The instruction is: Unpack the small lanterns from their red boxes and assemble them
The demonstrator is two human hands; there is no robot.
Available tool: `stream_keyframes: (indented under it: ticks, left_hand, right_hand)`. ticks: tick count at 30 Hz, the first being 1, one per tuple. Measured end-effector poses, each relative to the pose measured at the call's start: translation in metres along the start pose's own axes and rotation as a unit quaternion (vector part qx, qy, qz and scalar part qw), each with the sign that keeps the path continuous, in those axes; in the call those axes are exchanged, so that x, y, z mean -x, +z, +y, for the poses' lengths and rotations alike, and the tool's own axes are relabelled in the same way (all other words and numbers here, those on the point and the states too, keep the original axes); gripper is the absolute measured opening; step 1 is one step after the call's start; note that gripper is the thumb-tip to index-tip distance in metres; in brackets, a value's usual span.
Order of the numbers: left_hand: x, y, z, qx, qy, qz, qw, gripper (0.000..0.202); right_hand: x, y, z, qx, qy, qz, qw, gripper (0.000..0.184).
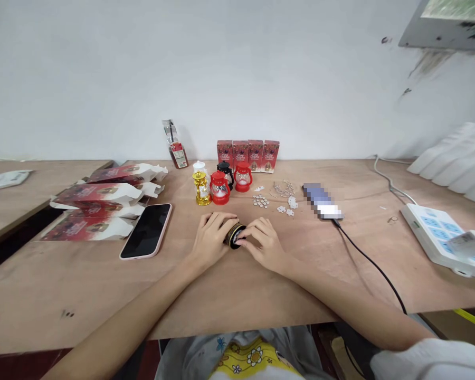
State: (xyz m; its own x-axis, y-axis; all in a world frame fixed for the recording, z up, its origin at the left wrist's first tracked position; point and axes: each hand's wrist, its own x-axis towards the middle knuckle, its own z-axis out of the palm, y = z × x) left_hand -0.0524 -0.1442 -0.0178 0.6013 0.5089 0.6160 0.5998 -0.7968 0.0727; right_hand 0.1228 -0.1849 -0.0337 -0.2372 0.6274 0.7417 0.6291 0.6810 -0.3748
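My left hand (pixel 214 237) is wrapped round a small black and gold lantern (pixel 231 232), which lies tipped so that its round base faces right. The fingers of my right hand (pixel 266 244) are pinched together at that open-looking base, and whatever sits between them is too small to make out. Just beyond my hands stand a gold lantern (pixel 201 189), a white lantern (pixel 199 167), a black lantern (pixel 225 171) and two red ones, the nearer red lantern (pixel 220 188) closest to me. Button cells (pixel 260 201) and small white plastic pieces (pixel 288 210) lie farther right.
Several red boxes (pixel 248 153) stand against the wall, with a bottle (pixel 178 154) left of them. Flattened cartons (pixel 98 206) and a phone (pixel 146 232) lie left. Thin wires (pixel 283 188), a cabled phone (pixel 320 200) and a power strip (pixel 443 232) are on the right.
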Motion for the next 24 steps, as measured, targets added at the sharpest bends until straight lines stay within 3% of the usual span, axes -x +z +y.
stream_keyframes:
  ticks: [15, 24]
  left_hand:
    - [0.000, 0.010, 0.006, 0.021, -0.021, -0.012, 0.999, 0.023]
    - [-0.003, 0.009, 0.009, 0.047, -0.085, -0.036, 0.995, 0.023]
  right_hand:
    - [0.000, -0.001, 0.006, 0.043, -0.057, -0.008, 0.997, 0.013]
    - [-0.003, 0.000, 0.011, 0.084, -0.086, -0.026, 0.992, 0.016]
